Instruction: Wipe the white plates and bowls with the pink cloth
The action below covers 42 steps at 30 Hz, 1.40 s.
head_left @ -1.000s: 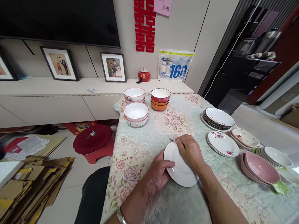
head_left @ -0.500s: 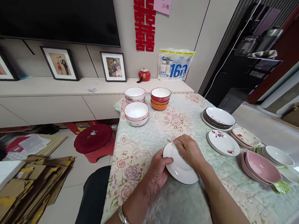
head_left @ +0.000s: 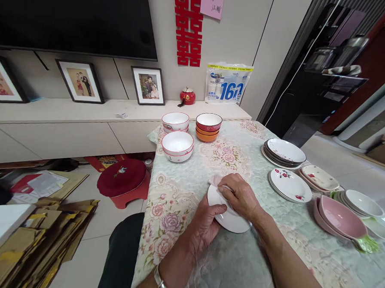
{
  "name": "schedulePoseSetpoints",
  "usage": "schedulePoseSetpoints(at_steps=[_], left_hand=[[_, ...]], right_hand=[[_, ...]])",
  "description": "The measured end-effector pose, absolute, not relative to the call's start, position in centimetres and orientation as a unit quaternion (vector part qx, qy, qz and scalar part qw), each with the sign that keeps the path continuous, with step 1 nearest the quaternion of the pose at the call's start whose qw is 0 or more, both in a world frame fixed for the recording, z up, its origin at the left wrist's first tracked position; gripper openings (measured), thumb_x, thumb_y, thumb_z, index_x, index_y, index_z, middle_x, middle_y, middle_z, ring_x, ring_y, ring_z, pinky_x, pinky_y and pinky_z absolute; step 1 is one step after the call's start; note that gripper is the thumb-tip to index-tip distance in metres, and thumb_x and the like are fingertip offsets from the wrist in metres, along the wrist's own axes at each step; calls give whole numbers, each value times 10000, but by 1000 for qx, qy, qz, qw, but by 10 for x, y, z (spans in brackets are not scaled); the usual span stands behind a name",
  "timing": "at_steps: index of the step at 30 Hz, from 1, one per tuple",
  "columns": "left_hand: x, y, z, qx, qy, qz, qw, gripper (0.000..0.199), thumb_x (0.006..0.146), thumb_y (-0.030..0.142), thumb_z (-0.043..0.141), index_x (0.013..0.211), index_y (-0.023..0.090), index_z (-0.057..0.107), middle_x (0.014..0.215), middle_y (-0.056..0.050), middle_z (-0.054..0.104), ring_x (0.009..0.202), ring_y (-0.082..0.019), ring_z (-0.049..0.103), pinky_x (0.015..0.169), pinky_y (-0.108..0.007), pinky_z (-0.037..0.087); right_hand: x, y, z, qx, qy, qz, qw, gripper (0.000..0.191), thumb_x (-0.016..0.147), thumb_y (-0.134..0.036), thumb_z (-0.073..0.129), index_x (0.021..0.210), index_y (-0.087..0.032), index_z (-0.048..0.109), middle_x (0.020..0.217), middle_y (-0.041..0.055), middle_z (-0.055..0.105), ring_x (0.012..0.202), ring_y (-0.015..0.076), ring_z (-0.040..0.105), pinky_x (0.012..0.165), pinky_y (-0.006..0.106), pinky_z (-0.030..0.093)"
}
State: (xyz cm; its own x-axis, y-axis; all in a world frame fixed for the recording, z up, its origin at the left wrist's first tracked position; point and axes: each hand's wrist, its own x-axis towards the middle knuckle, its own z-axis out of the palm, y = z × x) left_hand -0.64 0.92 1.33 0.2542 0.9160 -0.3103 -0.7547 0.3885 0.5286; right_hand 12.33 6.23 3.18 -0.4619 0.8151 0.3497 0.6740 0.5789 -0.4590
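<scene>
A plain white plate [head_left: 236, 223] is tilted above the table, gripped at its left edge by my left hand [head_left: 206, 220], thumb on top and fingers underneath. My right hand [head_left: 239, 196] presses a pale pink cloth [head_left: 215, 181] against the plate's far rim, its fingers curled over it. Part of the cloth is hidden under the right hand. Beyond the hands stand white bowls with red rims [head_left: 178, 144] and a stack of a red bowl over orange ones [head_left: 208, 125].
On the table's right are stacked flowered plates [head_left: 290, 185], dark-edged plates [head_left: 285, 151], rectangular dishes [head_left: 319, 178], pink bowls [head_left: 342, 216] and white bowls [head_left: 365, 202]. A red stool [head_left: 122, 181] and flattened cardboard [head_left: 55, 227] lie left of the tablecloth [head_left: 170, 190].
My right hand has shifted slightly left along the plate's rim, and more of the cloth shows past the edge. The plate has turned a little. The view has moved slightly.
</scene>
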Motion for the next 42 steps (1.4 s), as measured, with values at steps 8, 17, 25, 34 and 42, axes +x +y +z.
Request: schedulePoseSetpoints(at_steps=[8,17,25,34,42], left_hand=[[-5,10,14,151,301,528,780,628,530,14,658,1138,153,586,937,-68,711,870,-234,649,746,-301,458],[-10,8,13,155,278,518,794,676,557,12,634,1210,164,551,994,-81,710,912,-235,640,801,-328,460],[-6,10,14,152,308,519,783,531,520,-11,640,1025,154,628,844,-33,691,807,-194,628,755,-294,443],[-7,8,13,175,276,495,805,570,513,-3,611,1065,134,626,874,-73,701,833,-220,621,757,-313,445],[-8,9,14,188,302,501,789,537,512,19,606,1036,135,624,838,-61,695,795,-217,616,720,-311,441]], right_hand=[[123,61,33,-410,-858,158,268,165,922,-240,509,828,-210,641,877,37,626,878,188,529,811,326,389],[142,73,19,-575,-773,110,244,214,914,-228,460,854,-184,661,870,64,629,849,197,551,768,306,398],[115,56,38,-340,-886,178,261,213,947,-207,472,879,-221,673,935,26,675,921,179,562,872,331,379],[133,65,30,-542,-806,114,209,268,959,-276,438,826,-206,660,869,46,656,853,184,565,773,296,391],[127,61,31,-503,-832,102,211,237,942,-217,452,816,-188,650,848,52,625,850,188,537,767,298,390]])
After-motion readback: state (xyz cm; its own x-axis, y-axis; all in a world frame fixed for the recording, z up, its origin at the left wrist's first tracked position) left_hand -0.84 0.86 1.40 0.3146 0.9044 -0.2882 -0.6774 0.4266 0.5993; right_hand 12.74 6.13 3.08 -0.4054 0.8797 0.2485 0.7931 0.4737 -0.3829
